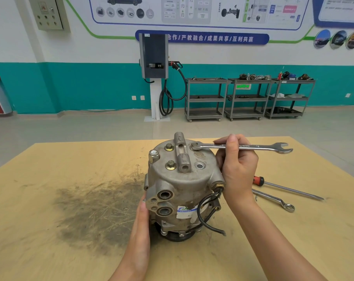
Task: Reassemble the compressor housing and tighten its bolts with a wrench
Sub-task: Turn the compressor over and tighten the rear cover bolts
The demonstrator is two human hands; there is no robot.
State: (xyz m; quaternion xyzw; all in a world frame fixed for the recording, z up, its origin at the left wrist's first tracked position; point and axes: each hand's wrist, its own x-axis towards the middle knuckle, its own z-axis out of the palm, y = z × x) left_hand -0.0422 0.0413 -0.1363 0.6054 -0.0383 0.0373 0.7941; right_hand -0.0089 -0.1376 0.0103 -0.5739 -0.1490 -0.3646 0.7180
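Bare forearms, no sleeves; left hand (143, 216), right hand (238, 167) ungloved.

A screwdriver (287, 188) and a ring spanner (273, 200) lie near the surface's (50, 240) right edge. Three carts (247, 98) stand against the far wall.

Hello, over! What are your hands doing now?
Right hand grips wrench on far-right bolt. Left hand steadies compressor. Nothing blocking.

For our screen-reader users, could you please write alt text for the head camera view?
A right hand holds a wrench on a top bolt of a compressor standing on a wooden table, while the left hand steadies its side. A screwdriver and second wrench lie to the right.
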